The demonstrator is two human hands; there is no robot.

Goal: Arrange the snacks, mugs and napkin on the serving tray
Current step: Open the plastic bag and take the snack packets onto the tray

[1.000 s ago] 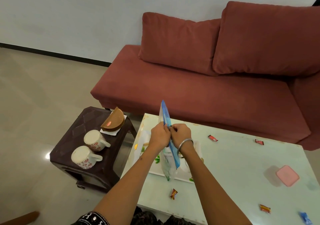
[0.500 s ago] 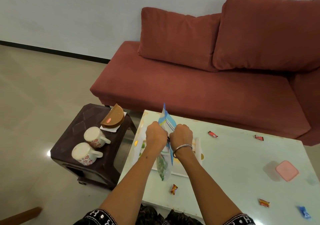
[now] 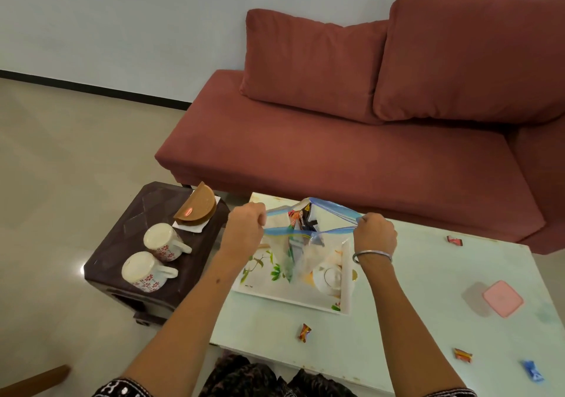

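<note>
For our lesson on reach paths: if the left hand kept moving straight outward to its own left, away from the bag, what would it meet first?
Probably the brown napkin holder on the dark stool; the left hand looks higher, so depth is uncertain.

I see a red sofa (image 3: 351, 164) against the wall, two cushions (image 3: 308, 66) on it. In front of the sofa sits a pale coffee table (image 3: 428, 298); left of the sofa's near corner, a dark stool (image 3: 122, 237).

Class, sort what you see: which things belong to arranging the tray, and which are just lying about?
Job: white floral serving tray; clear blue-zip bag of snacks, held open by left hand and right hand; two white floral mugs; white napkin; scattered wrapped sweets.

Lying about: red sofa; pink square lid.
</note>
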